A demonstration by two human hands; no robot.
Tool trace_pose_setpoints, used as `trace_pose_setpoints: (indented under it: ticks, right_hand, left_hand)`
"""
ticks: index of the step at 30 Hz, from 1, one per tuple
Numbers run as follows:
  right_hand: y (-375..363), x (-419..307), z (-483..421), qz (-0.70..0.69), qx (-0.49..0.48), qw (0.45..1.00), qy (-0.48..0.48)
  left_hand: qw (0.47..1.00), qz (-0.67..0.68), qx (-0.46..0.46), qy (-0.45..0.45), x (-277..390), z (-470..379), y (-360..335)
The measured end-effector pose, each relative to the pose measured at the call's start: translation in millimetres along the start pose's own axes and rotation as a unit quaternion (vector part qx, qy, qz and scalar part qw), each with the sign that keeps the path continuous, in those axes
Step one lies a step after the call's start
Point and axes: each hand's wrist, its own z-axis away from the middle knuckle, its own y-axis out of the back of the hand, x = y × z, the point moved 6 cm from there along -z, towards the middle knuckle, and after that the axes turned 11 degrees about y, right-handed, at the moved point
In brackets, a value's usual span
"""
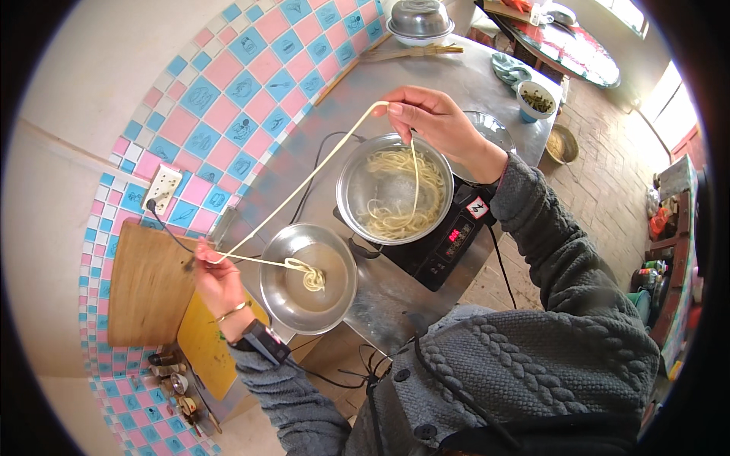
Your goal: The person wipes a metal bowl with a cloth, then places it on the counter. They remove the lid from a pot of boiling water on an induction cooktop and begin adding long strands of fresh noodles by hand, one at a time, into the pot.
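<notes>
A long noodle strand stretches taut between my two hands. My left hand pinches it left of a metal bowl, and from these fingers the strand runs down to a small coil of dough in that bowl. Over the steaming pot, my right hand grips the other end, raised above the rim. From there the strand drops into the pot, where many noodles lie in water. The pot stands on a black induction cooker with a lit red display.
Behind my right wrist lies a glass lid. A bowl of chopped greens and a cloth sit near the counter's far right edge. Cutting boards stand at the left. A power cord crosses the steel counter.
</notes>
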Motion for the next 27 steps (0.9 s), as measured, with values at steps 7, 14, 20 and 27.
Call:
trace_pose_setpoints:
  ticks: [7,14,20,27]
  right_hand:
    - [0,57,11,0.019,-0.015,0.999,-0.033]
    - [5,102,37,0.360,-0.289,0.877,-0.137]
    - [-86,26,5,-0.051,-0.146,0.987,-0.039]
    - [-124,-30,7,-0.165,-0.173,0.965,-0.110]
  left_hand:
    - [0.989,-0.098,-0.104,-0.047,-3,48,-122]
    - [0.886,-0.432,-0.101,-0.137,-94,66,-177]
    - [0.799,-0.562,-0.160,-0.143,-147,68,-194]
    - [0.865,-0.476,-0.099,-0.121,-126,55,-152]
